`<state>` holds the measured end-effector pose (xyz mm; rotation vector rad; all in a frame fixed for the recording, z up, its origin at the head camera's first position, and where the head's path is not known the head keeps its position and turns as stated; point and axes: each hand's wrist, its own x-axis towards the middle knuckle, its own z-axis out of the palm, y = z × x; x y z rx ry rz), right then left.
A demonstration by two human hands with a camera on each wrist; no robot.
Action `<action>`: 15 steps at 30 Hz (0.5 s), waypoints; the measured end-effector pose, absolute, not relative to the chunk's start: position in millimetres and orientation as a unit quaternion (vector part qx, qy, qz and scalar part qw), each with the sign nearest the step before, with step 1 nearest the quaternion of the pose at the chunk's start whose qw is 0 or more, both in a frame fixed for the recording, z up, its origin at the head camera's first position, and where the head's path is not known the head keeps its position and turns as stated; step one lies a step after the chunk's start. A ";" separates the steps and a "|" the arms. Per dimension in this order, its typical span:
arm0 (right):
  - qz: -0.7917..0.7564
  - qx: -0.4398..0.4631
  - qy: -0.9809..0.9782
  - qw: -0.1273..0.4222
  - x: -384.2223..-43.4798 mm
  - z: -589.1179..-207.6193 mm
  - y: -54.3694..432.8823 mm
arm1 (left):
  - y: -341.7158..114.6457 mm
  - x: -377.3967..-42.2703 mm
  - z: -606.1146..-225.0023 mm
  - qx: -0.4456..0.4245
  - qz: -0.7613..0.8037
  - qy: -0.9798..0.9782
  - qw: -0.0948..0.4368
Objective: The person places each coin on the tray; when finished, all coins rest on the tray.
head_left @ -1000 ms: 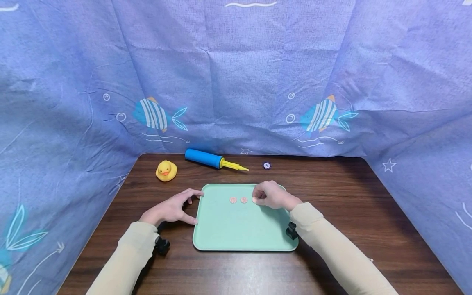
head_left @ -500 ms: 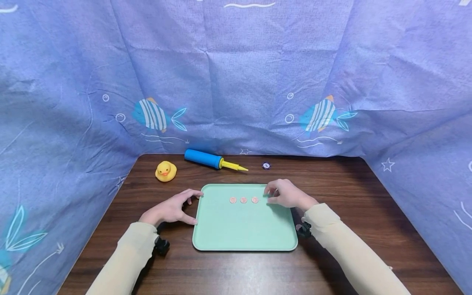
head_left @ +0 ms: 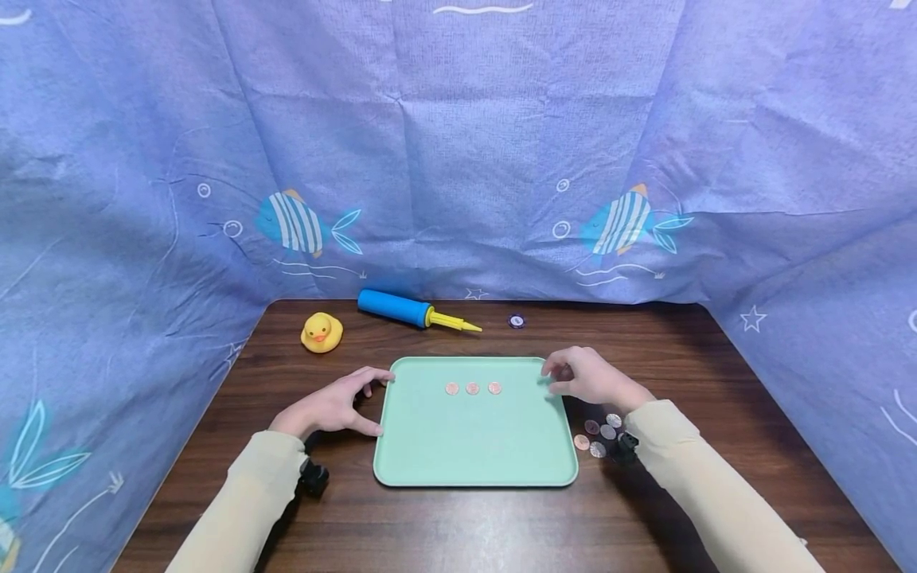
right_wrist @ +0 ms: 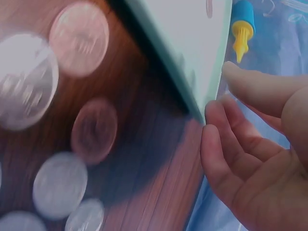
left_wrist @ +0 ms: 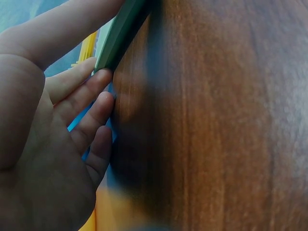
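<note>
A pale green tray (head_left: 473,454) lies on the table, with three copper coins (head_left: 473,388) spaced in a row on its upper half. My left hand (head_left: 331,406) rests at the tray's left edge, thumb and fingers spread along the rim. Over the tray's right edge is my right hand (head_left: 593,377), fingers loosely bent and nothing between them. Several loose coins (head_left: 608,432), silver and copper, lie on the wood beside the tray, below the right wrist. In the right wrist view a copper coin (right_wrist: 79,38) and a silver coin (right_wrist: 60,185) show blurred and large.
Along the back of the dark wooden table (head_left: 473,529) are a yellow rubber duck (head_left: 321,334), a blue and yellow hand pump (head_left: 394,308) and a dark poker chip (head_left: 517,321). A blue fish-print cloth (head_left: 458,175) hangs behind.
My right hand has let go of the third coin in the row and moved right to the tray's edge, uncovering the loose coins. The left hand has stayed in place.
</note>
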<state>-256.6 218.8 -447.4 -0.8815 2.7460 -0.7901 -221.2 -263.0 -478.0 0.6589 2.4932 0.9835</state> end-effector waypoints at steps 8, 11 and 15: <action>-0.248 -0.301 0.917 0.085 -247.2 -448.1 248.3 | -261.4 -221.6 -478.5 0.228 0.349 0.888 0.195; -0.244 -0.302 0.915 0.110 -242.1 -449.5 258.5 | -261.2 -221.7 -478.2 0.229 0.351 0.887 0.194; -0.258 -0.302 0.904 0.157 -234.2 -452.0 268.1 | -261.4 -221.5 -478.9 0.227 0.348 0.889 0.195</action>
